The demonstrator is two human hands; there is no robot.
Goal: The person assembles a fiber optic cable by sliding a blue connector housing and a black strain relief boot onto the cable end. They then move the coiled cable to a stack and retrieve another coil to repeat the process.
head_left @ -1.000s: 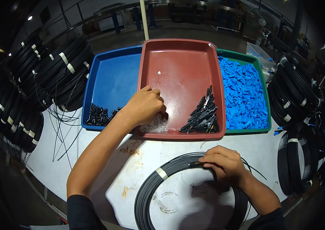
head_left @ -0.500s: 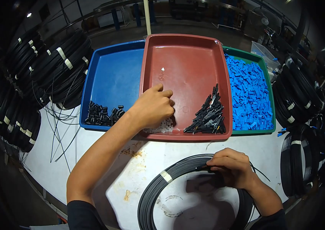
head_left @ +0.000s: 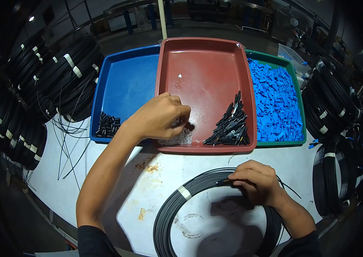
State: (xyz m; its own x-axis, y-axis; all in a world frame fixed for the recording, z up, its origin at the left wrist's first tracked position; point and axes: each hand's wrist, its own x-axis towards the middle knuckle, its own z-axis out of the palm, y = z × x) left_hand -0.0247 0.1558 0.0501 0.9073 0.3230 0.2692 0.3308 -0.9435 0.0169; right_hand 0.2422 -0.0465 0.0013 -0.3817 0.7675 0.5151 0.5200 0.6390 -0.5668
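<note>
Over the lower left corner of the red tray (head_left: 207, 149) is my left hand (head_left: 161, 116), its thumb and fingers curled together above small clear pieces (head_left: 183, 138); anything between the fingertips is too small to make out. My right hand (head_left: 256, 182) pinches a thin black cable end with a small white tip, at the upper right of the cable coil (head_left: 164, 218). A band of white tape (head_left: 184, 192) wraps the coil, which lies on the white table (head_left: 147, 201). Black connector parts (head_left: 228, 126) are heaped in the red tray's lower right corner.
A blue tray (head_left: 126, 81) with short black pieces (head_left: 108, 125) stands left of the red one. On the right, a green tray (head_left: 300, 92) holds many blue clips (head_left: 275, 103). Taped black coils stand at the left (head_left: 68, 77) and right (head_left: 331, 98).
My left hand has shifted slightly left, its fingers curling over the clear pieces. My right hand has moved up a little with the cable end. The view has shifted slightly.
</note>
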